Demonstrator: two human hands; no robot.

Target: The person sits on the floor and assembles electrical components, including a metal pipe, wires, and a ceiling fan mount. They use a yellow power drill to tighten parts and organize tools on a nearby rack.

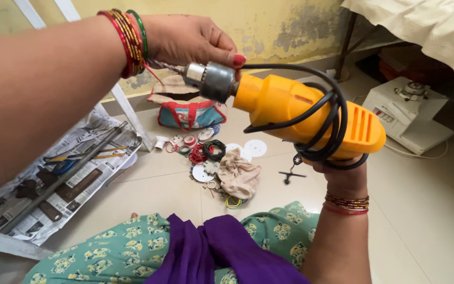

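Seated on a tiled floor, a person raises a yellow electric drill [295, 108] above the lap. At left, rods and tools lie on spread newspaper [59, 173]. The left hand [190, 39], fingers curled, pinches the drill's metal chuck [211, 80]. Beyond, a striped bag [187, 113] and wire coils [206, 150] sit on the floor. The right hand [342, 168] closes around the drill's grip from below, black cord [332, 121] looped over the body.
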